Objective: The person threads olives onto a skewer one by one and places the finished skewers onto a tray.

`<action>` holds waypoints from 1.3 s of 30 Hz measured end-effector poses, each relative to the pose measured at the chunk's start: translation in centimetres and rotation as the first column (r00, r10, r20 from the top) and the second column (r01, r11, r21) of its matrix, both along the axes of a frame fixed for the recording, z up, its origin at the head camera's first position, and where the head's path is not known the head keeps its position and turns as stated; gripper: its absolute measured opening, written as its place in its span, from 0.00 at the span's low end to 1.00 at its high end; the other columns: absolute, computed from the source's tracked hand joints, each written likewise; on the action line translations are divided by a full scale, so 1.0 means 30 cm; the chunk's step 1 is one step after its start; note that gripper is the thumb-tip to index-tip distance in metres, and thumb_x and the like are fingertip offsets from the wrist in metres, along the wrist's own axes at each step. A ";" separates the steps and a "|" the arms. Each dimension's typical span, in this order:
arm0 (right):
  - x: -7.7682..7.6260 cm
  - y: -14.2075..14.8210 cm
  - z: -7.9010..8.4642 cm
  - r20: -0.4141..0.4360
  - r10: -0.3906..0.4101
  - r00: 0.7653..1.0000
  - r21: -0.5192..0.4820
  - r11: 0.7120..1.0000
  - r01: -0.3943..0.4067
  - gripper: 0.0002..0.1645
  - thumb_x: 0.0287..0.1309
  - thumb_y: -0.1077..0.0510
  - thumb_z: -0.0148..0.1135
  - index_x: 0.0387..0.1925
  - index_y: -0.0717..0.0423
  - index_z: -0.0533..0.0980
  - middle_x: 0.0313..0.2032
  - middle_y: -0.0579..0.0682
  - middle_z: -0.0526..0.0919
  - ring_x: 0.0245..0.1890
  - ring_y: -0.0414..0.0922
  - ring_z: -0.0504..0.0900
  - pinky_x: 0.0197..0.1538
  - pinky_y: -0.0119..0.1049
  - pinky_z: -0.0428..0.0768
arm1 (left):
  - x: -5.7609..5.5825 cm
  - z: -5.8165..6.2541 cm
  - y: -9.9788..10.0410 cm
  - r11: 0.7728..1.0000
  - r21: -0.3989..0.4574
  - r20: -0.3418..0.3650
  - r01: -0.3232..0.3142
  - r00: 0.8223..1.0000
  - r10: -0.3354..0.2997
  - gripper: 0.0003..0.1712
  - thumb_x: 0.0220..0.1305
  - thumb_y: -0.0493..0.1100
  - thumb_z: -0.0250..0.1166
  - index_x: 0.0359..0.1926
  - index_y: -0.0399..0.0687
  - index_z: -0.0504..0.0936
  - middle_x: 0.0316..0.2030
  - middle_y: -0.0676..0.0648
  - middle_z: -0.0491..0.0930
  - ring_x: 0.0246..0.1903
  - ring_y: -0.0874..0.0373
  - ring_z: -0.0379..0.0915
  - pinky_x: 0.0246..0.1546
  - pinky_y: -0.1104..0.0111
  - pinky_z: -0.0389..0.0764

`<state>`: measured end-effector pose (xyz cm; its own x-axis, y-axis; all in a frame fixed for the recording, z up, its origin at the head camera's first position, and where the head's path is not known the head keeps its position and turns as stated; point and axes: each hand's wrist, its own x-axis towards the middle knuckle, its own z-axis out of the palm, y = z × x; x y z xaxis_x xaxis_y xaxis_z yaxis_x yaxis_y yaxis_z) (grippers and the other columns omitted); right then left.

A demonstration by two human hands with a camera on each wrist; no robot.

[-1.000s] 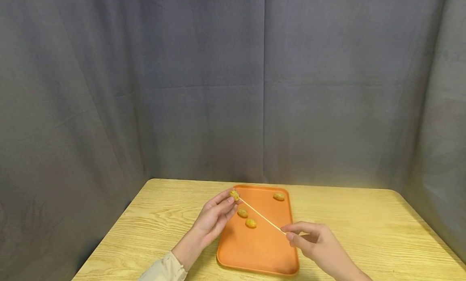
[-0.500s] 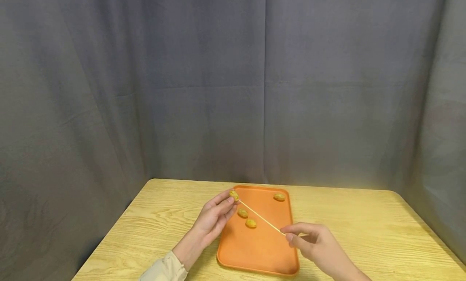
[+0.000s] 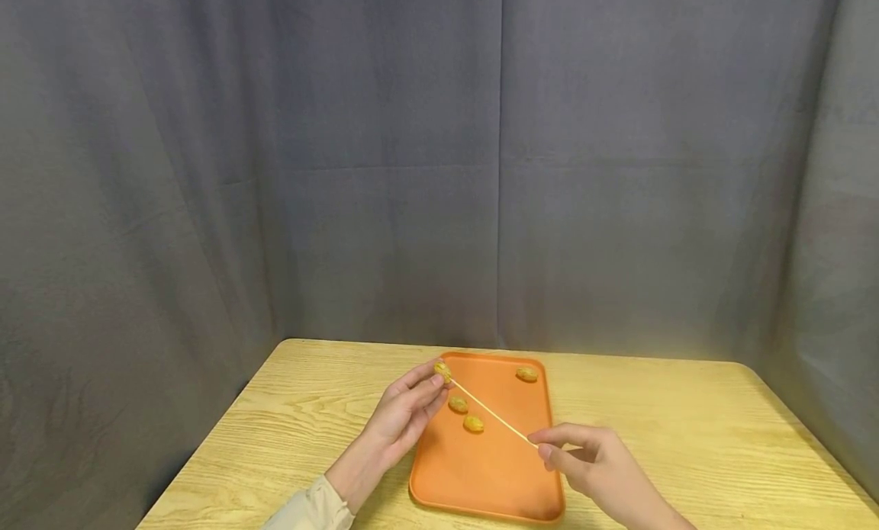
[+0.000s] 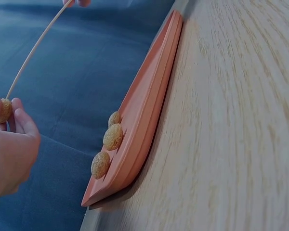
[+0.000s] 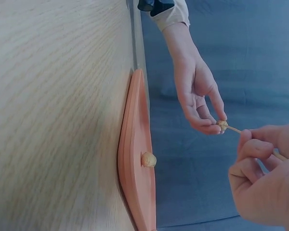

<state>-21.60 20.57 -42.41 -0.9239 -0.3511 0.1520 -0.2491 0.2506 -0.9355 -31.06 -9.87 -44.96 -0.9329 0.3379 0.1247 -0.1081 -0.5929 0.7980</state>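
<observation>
Over the left part of the orange tray [image 3: 491, 473], my left hand [image 3: 401, 415] pinches a wrinkled yellow-brown candied date [image 3: 442, 371] between thumb and fingers. A thin wooden skewer [image 3: 491, 412] slants from that date down to my right hand [image 3: 594, 461], whose thumb and forefinger pinch its other end. In the left wrist view the skewer [image 4: 36, 46] meets the held date [image 4: 5, 110]; how deep its tip sits is hidden. The right wrist view also shows the date [image 5: 222, 126] at the left fingertips. Three more dates lie on the tray, one date [image 3: 473, 423] nearest the middle.
Two of the lying dates are close together at the tray's left, the other date [image 3: 526, 374] at its far right corner. The tray rests on a light wooden table [image 3: 687, 423]. Grey curtains [image 3: 384, 171] stand behind and at both sides.
Little differs. My right hand has shifted very slightly left and down with the skewer. My left hand has hardly moved and keeps its pinch on the date.
</observation>
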 end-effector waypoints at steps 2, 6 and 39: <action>0.000 0.001 -0.002 0.002 -0.001 1.000 -0.004 1.000 0.001 0.16 0.70 0.54 0.65 0.55 0.56 0.84 0.55 0.56 0.82 0.41 0.46 0.85 0.36 0.36 0.80 | 0.000 0.000 0.001 1.000 -0.012 -0.013 0.002 1.000 -0.002 0.29 0.72 0.31 0.62 0.70 0.33 0.67 0.49 0.45 0.78 0.54 0.53 0.78 0.70 0.57 0.62; 0.000 0.001 -0.003 -0.002 0.001 1.000 -0.005 1.000 -0.001 0.15 0.69 0.55 0.66 0.53 0.55 0.85 0.53 0.57 0.82 0.35 0.44 0.83 0.27 0.31 0.75 | 0.004 -0.006 0.006 0.999 -0.033 -0.017 -0.003 1.000 0.002 0.28 0.72 0.32 0.63 0.69 0.32 0.68 0.51 0.44 0.77 0.54 0.52 0.77 0.69 0.58 0.64; -0.041 -0.062 -0.013 0.064 -0.014 0.998 -0.046 0.999 0.017 0.15 0.66 0.55 0.68 0.52 0.55 0.86 0.50 0.55 0.85 0.16 0.36 0.68 0.20 0.26 0.69 | 0.017 -0.010 0.009 1.000 -0.016 0.094 -0.004 0.996 0.006 0.38 0.70 0.34 0.65 0.74 0.29 0.58 0.55 0.42 0.72 0.56 0.53 0.73 0.70 0.60 0.63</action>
